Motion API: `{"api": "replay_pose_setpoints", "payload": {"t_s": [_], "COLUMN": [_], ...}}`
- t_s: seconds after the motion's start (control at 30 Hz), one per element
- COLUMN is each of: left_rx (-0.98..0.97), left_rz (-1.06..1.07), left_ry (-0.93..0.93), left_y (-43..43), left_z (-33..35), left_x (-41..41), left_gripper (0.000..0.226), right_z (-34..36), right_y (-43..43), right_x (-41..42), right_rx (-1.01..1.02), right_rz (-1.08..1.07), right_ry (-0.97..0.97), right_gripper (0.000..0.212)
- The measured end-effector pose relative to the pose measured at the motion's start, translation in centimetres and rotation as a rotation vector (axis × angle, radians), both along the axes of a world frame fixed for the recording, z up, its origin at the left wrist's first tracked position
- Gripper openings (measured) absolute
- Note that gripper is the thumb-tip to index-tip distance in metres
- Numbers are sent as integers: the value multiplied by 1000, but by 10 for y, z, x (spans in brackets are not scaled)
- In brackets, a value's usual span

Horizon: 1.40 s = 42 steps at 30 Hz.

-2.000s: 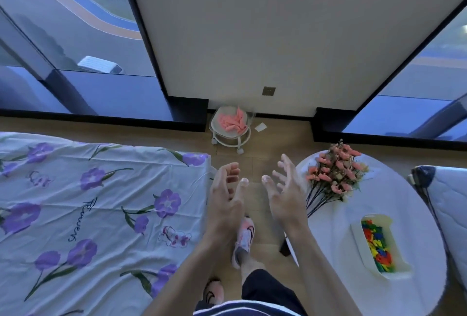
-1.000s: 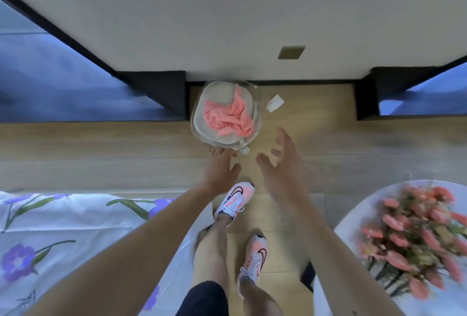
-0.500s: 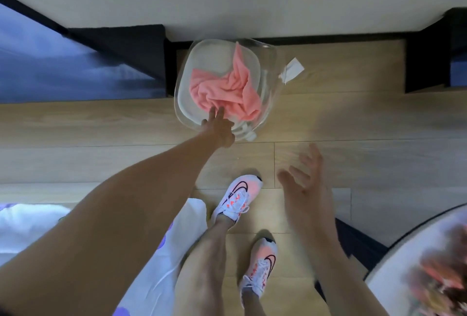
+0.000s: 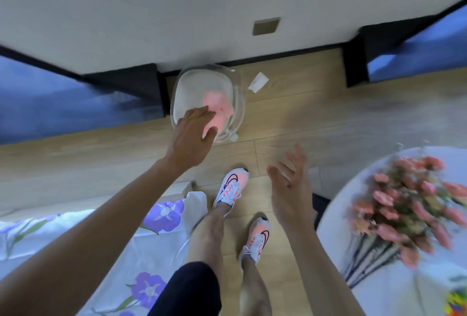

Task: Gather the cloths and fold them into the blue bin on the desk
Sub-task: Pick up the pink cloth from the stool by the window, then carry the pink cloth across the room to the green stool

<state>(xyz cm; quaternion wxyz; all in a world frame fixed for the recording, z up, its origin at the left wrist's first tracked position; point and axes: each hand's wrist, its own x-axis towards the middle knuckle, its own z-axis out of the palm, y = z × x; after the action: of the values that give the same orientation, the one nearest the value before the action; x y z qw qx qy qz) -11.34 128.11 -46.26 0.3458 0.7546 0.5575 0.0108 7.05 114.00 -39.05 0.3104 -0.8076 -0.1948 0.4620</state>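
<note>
The left hand [image 4: 191, 136] has its grip closed on the crumpled pink cloth [image 4: 219, 105], which sits in a clear, white-cushioned stool [image 4: 199, 85] on the wooden floor [image 4: 316, 118] by the wall. The right hand [image 4: 290, 189] hangs apart over the floor, fingers spread and empty, near a round white worktop [image 4: 379, 295] bearing pink flowers [image 4: 409, 204].

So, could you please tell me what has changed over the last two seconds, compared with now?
The left hand reached forward from in front of the body to the clear seat by the wall and has closed its grip on the pink cloth, bunching it up. The right hand dropped back and stays open and empty. The seat and the paper scrap on the floor have not moved.
</note>
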Motion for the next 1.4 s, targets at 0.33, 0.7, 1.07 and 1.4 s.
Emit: {"api": "replay_pose_setpoints", "payload": {"t_s": [0.33, 0.7, 1.07, 1.4], "left_rx": [29, -64, -100, -244], "left_rz": [-156, -627, -994, -1160], "left_ry": [-407, -684, -859, -865], "left_y": [-92, -226, -405, -609], "left_z": [228, 361, 431, 445], "left_x": [69, 141, 196, 199], "left_gripper": [33, 43, 41, 44], "right_z": [165, 273, 325, 340], "right_y": [-73, -238, -458, -650], "right_x": [25, 44, 16, -29], "right_rx": [191, 319, 425, 480], "right_rz": [-390, -886, -1327, -1603], "right_ry": [-142, -372, -544, -656], "right_gripper": [66, 65, 63, 69]}}
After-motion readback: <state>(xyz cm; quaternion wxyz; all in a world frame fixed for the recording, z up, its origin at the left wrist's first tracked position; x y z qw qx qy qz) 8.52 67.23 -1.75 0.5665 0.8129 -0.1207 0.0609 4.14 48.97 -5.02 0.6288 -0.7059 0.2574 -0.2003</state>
